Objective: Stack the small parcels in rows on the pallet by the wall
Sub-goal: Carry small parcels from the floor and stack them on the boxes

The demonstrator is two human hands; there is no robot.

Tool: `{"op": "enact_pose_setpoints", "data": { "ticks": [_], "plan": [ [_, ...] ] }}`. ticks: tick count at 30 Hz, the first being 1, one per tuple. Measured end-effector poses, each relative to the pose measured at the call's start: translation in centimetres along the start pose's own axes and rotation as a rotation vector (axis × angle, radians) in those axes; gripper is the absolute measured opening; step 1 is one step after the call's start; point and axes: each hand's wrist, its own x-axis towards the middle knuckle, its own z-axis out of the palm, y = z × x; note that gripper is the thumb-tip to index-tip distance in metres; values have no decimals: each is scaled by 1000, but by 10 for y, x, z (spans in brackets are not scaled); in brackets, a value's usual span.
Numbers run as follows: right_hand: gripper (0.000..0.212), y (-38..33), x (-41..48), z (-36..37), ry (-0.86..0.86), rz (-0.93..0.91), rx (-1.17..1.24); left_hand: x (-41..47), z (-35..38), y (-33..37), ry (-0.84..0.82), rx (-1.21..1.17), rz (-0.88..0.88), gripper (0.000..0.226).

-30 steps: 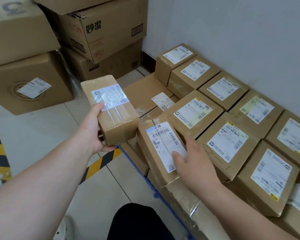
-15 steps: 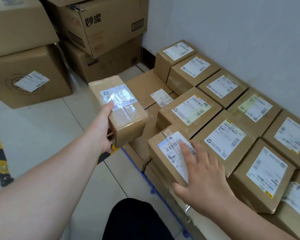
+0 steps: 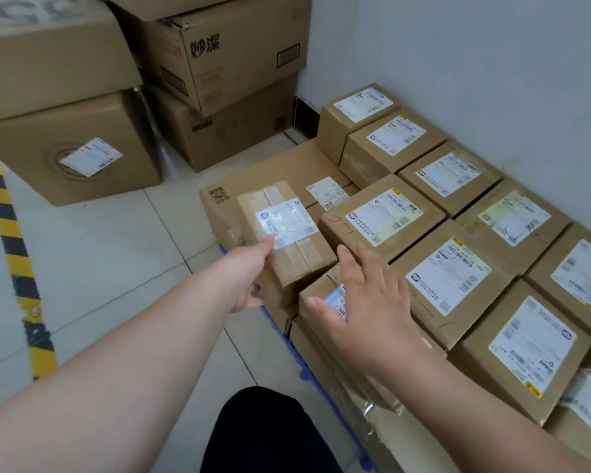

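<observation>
"妙潔" on stacked carton (image 3: 239,63), parcel labels (image 3: 384,220) illegible

Large brown cartons stand stacked in the corner: one printed with black characters (image 3: 219,52) sits on a plainer carton (image 3: 226,128), beside a carton bearing large grey digits (image 3: 48,56) that rests on a carton with a white shipping label (image 3: 72,155). A strip of yellow-and-black hazard tape (image 3: 12,240) crosses the pale floor tiles (image 3: 99,250).
</observation>
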Motion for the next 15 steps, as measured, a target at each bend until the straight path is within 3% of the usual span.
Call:
{"op": "enact_pose_setpoints", "data": {
  "ticks": [4, 9, 12, 15],
  "plan": [
    [78, -28, 18, -3, 21, -124, -16, -17, -34, 2, 251, 249, 177, 75],
    [77, -84, 35, 4, 6, -337, -99, -56, -115, -11, 574, 943, 526, 84],
    [76, -124, 36, 8, -35, -478, -129, -82, -167, -27, 682, 1229, 550, 84],
    [75, -165, 30, 13, -48, -588, -182, -106, -212, -45, 768, 1303, 530, 82]
  ]
}}
